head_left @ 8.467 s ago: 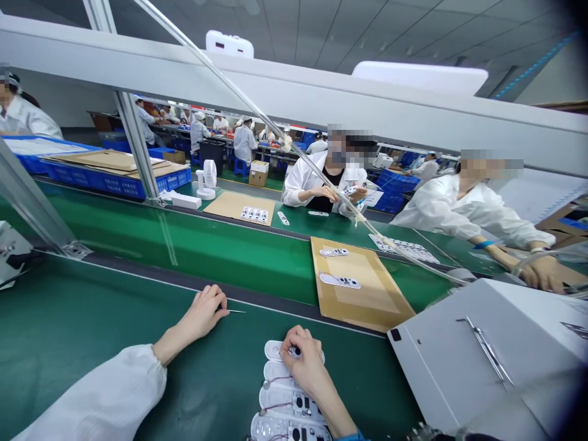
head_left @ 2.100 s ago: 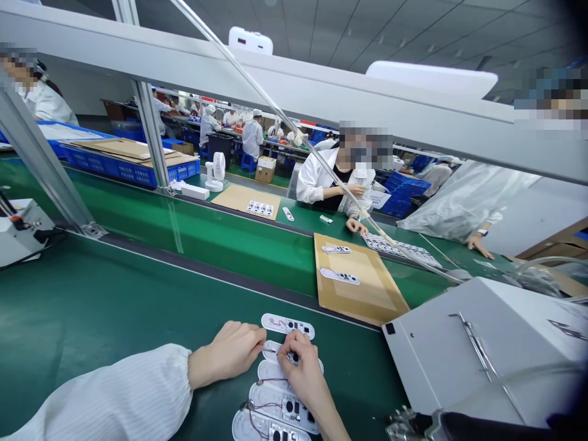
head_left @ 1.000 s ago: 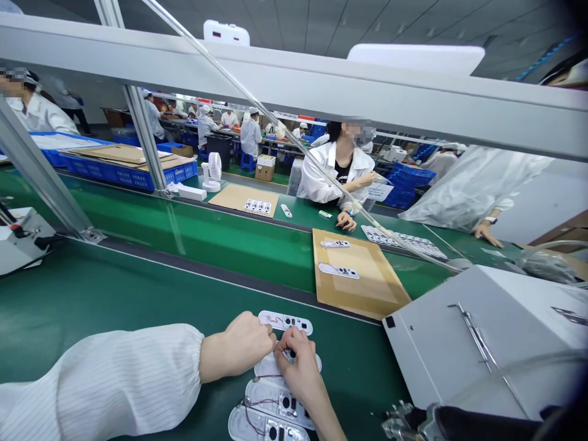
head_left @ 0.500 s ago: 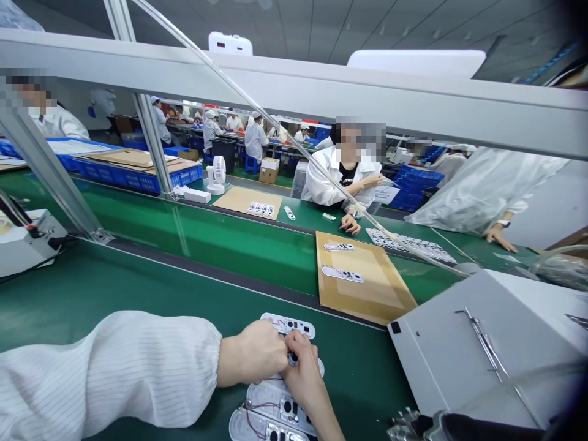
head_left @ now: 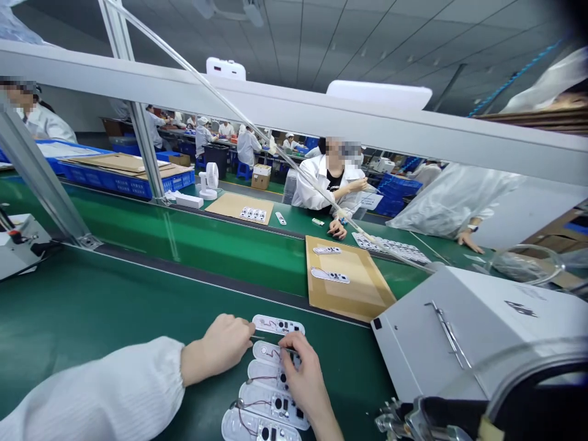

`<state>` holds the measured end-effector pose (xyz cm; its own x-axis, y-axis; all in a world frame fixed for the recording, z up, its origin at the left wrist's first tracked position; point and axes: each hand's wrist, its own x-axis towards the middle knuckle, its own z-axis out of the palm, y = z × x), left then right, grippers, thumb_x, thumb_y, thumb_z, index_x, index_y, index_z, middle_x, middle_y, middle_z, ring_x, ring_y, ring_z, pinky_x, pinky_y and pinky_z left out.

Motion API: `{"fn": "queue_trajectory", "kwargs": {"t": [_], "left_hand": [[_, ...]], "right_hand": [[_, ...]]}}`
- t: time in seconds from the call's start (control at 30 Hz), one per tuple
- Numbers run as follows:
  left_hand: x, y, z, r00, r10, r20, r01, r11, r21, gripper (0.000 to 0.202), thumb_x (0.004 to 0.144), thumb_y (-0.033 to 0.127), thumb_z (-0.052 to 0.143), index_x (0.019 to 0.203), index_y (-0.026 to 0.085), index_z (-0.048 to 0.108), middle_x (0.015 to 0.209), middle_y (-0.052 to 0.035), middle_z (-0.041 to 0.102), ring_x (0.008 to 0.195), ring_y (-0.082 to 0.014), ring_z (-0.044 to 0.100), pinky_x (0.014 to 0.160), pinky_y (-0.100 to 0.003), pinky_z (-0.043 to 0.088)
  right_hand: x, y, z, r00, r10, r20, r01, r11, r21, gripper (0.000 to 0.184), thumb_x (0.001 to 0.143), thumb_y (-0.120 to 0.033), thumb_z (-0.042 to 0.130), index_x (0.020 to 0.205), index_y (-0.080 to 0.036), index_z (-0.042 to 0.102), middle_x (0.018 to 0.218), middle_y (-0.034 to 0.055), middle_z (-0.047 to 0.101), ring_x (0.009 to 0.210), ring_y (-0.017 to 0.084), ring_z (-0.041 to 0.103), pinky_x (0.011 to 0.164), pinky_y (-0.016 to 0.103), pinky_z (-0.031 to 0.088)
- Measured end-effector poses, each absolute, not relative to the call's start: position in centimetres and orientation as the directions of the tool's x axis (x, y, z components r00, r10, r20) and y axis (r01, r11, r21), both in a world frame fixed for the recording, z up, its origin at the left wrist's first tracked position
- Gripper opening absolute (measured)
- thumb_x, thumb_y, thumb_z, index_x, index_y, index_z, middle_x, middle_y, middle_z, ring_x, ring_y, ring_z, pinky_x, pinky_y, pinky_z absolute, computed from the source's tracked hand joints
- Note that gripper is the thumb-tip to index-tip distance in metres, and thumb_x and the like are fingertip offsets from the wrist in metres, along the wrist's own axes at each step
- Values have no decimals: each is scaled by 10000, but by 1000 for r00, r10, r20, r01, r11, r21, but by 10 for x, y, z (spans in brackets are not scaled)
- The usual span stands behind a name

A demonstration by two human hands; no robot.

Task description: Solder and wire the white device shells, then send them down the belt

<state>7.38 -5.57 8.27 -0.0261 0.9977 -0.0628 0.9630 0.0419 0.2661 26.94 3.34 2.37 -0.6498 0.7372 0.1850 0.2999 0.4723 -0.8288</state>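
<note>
My left hand (head_left: pixel 221 344) is closed over the green work surface, and a thin sliver of something too small to name sticks out from its fingertips. Just to its right, my right hand (head_left: pixel 303 373) is curled over a white elongated shell (head_left: pixel 265 351) with thin red wires inside; its thumb and fingers look a little apart. Beyond both hands lies another white shell (head_left: pixel 278 324) with black round and square parts. Nearer to me, several such shells are lined up in a row, including one with red wiring (head_left: pixel 275 401); my right hand partly covers them.
A cardboard sheet (head_left: pixel 346 297) carrying two shells bridges the green channel. A grey box-shaped machine (head_left: pixel 450 331) stands at right, with metal fittings (head_left: pixel 399 419) at its near side. Across the channel sits a co-worker in white (head_left: pixel 316 184). A metal post (head_left: pixel 50 184) rises at left.
My hands, together over one shell before, have moved apart: the left has drawn back to the left, while the right stays over the shells. The view has shifted slightly.
</note>
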Motion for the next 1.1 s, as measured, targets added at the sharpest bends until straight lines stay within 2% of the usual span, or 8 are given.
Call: {"fn": "queue_trajectory", "kwargs": {"t": [0.07,0.13,0.2,0.3,0.47,0.67,0.9,1.1], "left_hand": [[80,-67,76,-80,992,-94,929,109,353,89,915,243,638,837,211,665,796,-12,736,755,-217,709,632,-270,427],[92,-76,65,-109,986,-127,889,153,432,86,852,286,715,837,230,651,812,31,718,763,-185,699,622,-240,413],[103,-80,53,-136,980,-148,855,191,481,137,790,249,757,872,236,648,898,35,704,814,-177,694,639,-229,411],[109,-80,43,-157,975,-156,822,217,527,150,794,131,694,889,236,645,957,27,675,852,-173,682,679,-235,413],[97,-74,42,-88,990,-113,789,138,598,137,850,98,581,872,228,616,891,29,666,833,-174,652,708,-247,412],[79,-64,32,45,999,19,709,-46,704,209,994,272,443,874,227,607,872,1,653,786,-190,620,705,-276,410],[79,-67,20,83,994,66,670,-105,735,271,1012,346,416,899,239,638,893,-11,651,769,-191,612,681,-277,417],[82,-69,19,58,994,88,725,-102,681,266,1002,324,414,862,241,625,851,-7,638,711,-188,590,649,-278,413]], "right_hand": [[276,24,24,-612,774,165,297,418,-859,310,1019,-465,536,888,-193,610,911,17,624,861,191,613,809,388,524],[280,13,22,-591,798,121,305,359,-882,317,1018,-473,529,884,-196,602,867,7,613,811,182,607,759,365,523],[282,4,18,-577,812,82,312,313,-897,299,1008,-468,544,892,-198,597,869,7,615,817,185,610,767,372,523],[282,-2,11,-558,827,66,310,282,-908,251,980,-447,588,925,-202,593,917,15,622,882,204,615,836,409,518],[279,-8,11,-523,849,72,322,274,-906,189,978,-389,603,991,-202,583,981,23,615,941,218,609,889,438,506],[283,-16,24,-541,838,73,381,322,-867,187,956,-365,657,1010,-191,617,1012,30,640,998,234,618,942,475,497],[278,-12,28,-491,870,50,473,314,-823,212,962,-384,664,1004,-179,635,968,24,656,957,223,639,892,449,528],[266,-6,22,-486,874,27,531,320,-785,250,951,-414,678,1015,-175,642,938,18,657,922,218,645,882,449,534]]}}
